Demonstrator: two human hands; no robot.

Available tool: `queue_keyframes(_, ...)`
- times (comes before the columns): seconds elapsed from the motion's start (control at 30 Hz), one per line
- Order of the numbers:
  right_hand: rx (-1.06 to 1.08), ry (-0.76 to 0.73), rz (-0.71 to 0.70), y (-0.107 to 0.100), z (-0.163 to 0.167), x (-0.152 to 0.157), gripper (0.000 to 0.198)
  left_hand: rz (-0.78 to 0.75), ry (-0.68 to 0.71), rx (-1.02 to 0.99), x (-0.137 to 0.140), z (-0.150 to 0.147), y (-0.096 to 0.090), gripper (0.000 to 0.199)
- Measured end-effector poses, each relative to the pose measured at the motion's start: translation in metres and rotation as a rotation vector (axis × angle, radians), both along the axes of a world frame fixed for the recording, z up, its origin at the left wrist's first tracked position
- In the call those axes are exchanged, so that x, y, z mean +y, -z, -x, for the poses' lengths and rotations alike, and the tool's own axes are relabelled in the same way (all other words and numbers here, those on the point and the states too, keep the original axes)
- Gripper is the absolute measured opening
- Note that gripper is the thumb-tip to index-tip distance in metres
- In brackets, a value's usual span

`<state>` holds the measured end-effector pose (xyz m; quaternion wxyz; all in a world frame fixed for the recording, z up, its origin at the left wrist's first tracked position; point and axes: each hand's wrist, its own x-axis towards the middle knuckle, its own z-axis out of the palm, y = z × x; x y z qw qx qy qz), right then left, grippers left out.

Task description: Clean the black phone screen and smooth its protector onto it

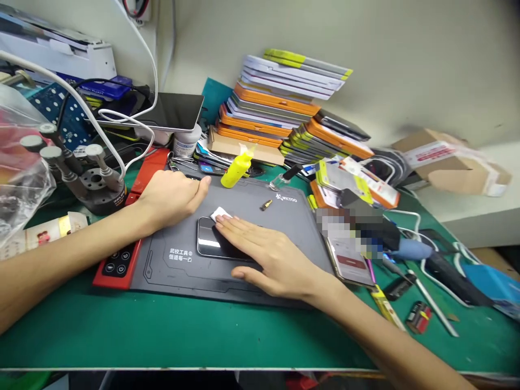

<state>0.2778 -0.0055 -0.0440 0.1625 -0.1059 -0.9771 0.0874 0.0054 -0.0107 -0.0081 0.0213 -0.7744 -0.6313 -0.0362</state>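
A smartphone [217, 244] with a black screen lies face up on the grey work mat [227, 281]. My right hand [270, 252] rests flat over the phone's right part, fingers stretched out and thumb apart near the lower edge. Beneath its fingertips, a small white wipe [219, 213] sticks out at the phone's top edge. My left hand [174, 196] is closed above the mat's left side, fingers curled and thumb along the top. Whatever may be inside that fist is hidden. Behind the phone stands a yellow squeeze bottle [236, 169], and a small brass-coloured piece [266, 205] lies on the mat.
A screwdriver stand [101, 189] and a red control panel [116, 265] are at left. Stacked orange and grey boxes [268, 103] rise at the back. On the right are another phone [349, 257], tools, cables and a battery [418, 317]. A tablet [174, 111] sits behind.
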Motion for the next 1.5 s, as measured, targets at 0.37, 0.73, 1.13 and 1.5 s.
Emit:
queue_keyframes(0.37, 0.014, -0.024, 0.076, 0.004, 0.025, -0.01, 0.075, 0.03, -0.039, 0.153, -0.001, -0.001, -0.002, 0.078)
queue_keyframes(0.73, 0.018, 0.262, 0.104, 0.026, -0.069, -0.05, 0.07, -0.029, -0.031, -0.035, 0.001, -0.002, 0.005, 0.072)
queue_keyframes(1.13, 0.005, 0.281, 0.228, 0.013, -0.047, -0.019, 0.076, 0.209, -0.133, 0.201, 0.008, 0.0, -0.013, 0.076)
queue_keyframes(1.5, 0.031, 0.295, 0.233, 0.016, -0.066, -0.025, 0.072, 0.225, -0.123, 0.221, 0.005, -0.004, -0.018, 0.074)
